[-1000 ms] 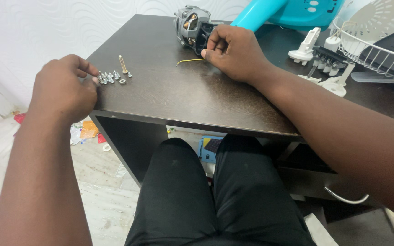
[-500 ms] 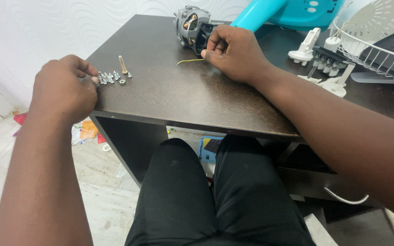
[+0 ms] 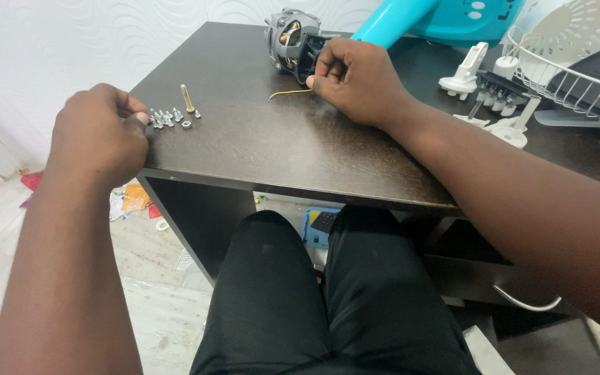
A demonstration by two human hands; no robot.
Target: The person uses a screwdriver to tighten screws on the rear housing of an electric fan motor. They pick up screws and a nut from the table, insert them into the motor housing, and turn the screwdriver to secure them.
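A small grey electric motor [image 3: 287, 38] with copper windings stands at the far side of the dark brown table [image 3: 258, 149]. My right hand [image 3: 355, 76] grips its near end, and a thin yellow wire [image 3: 287, 93] trails from there onto the tabletop. My left hand [image 3: 102, 132] rests at the table's left edge with fingers curled, its fingertips touching a cluster of small silver screws [image 3: 164, 118]. Whether it pinches one I cannot tell. A longer brass-coloured bolt [image 3: 187, 98] and a nut [image 3: 186, 125] lie beside the screws.
A turquoise fan body [image 3: 446, 14] lies at the back. White plastic parts [image 3: 484, 87] and a white wire fan guard [image 3: 571, 69] sit at the right. My black-trousered legs [image 3: 328, 298] are below the table edge. Litter [image 3: 133, 198] lies on the floor at left.
My left hand has shifted very slightly at the screws. My right hand stays on the motor.
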